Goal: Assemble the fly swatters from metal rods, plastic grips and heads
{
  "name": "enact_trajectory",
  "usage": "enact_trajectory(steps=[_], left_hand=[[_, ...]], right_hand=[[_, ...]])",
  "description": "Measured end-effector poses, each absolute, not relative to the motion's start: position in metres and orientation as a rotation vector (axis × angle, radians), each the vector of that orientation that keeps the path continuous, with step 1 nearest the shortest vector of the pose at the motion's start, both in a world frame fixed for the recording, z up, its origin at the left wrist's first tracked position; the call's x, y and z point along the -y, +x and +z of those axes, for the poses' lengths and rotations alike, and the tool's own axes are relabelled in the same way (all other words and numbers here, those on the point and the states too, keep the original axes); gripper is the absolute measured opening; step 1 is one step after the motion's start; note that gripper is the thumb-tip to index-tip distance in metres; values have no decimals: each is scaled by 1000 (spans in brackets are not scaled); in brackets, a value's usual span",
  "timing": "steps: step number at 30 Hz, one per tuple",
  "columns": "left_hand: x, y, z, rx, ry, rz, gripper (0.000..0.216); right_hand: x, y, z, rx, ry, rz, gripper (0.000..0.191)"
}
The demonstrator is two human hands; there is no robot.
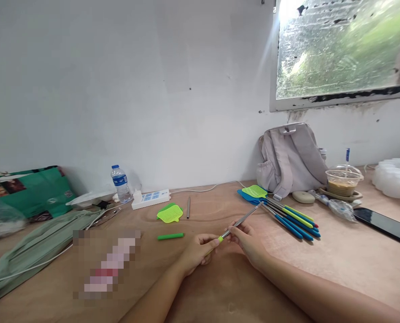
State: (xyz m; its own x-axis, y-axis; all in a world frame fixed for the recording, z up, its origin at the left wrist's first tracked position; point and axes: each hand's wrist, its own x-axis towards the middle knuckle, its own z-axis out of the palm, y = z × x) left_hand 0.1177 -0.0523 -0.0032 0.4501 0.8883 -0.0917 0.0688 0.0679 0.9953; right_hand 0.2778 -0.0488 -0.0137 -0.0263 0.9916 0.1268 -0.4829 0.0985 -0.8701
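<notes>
Between my hands is a silver metal rod (243, 220) with a yellow-green grip, slanting up to the right. The fingers of my left hand (201, 249) are wrapped round the grip end, which they mostly hide. My right hand (245, 237) pinches the metal shaft just above the grip. To the left lie a loose green handle (171, 236), a thin grey metal rod (188, 207) and yellow-green fly swatter heads (170, 213). On the right, several blue and yellow-green fly swatters (292, 220) lie in a pile, with their heads (253, 193) towards the wall.
A white power strip (151, 198) and a water bottle (120, 184) stand near the wall. Behind the swatters is a grey backpack (290, 159). Further right are a drink cup (343, 181), a black phone (386, 226) and white jars (395, 177). Green cloth (34, 251) lies left.
</notes>
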Motion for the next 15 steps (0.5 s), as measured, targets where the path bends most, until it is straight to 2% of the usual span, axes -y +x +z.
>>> enact_trajectory(steps=[6,10,11,15], left_hand=[[52,117,-5,-906,1394,767,41],[53,117,-5,-919,1503,821,37],[53,117,-5,-910,1528,835,36],[56,117,-2,-897,1631,873,32]], right_hand=[[54,277,-15,1009,-666,1432,19],[55,284,-14,1075,-494,1646,42],[55,285,-13,1102,-485,1673,43],[55,281,-14,1253,-550,1693,30]])
